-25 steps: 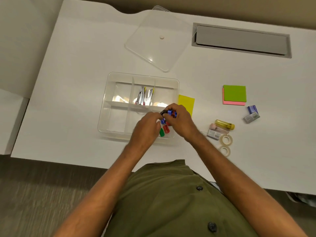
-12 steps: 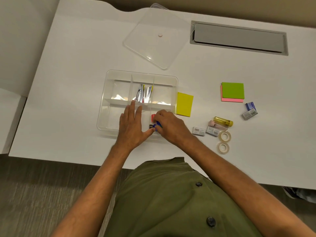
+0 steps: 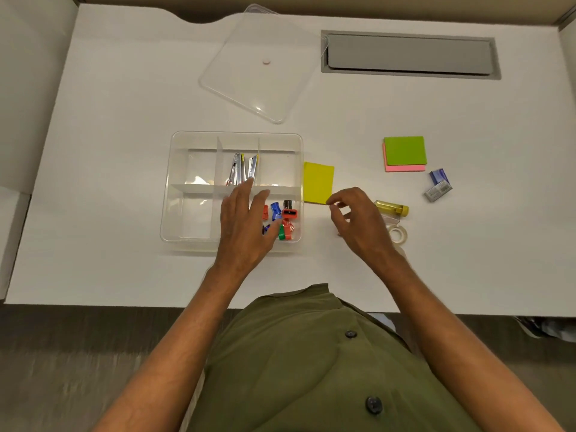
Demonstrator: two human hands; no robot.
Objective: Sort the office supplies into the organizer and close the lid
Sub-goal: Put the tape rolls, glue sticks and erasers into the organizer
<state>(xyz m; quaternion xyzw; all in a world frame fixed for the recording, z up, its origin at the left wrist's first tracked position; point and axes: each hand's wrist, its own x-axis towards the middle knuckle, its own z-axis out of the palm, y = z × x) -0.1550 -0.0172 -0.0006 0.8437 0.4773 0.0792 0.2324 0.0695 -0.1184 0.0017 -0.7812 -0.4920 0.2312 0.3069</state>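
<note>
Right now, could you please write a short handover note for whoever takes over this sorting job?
Left hand: open, over the organizer, holding nothing.
Right hand: open, empty, beside the yellow sticky pad.
Done: sharpeners in the near right compartment, staplers in the far middle one.
Left on the desk: yellow pad, green-and-pink pads, glue stick, tape roll, small boxes.
Lid lies off, behind the organizer.

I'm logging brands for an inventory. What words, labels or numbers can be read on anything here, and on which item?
None can be read.
Grey and blue small boxes: printed labels, too blurred to read.
Yellow tube: no legible print.
Green sticky notes, yellow sticky notes: blank.
Clear lid, organizer: no text visible.
</note>
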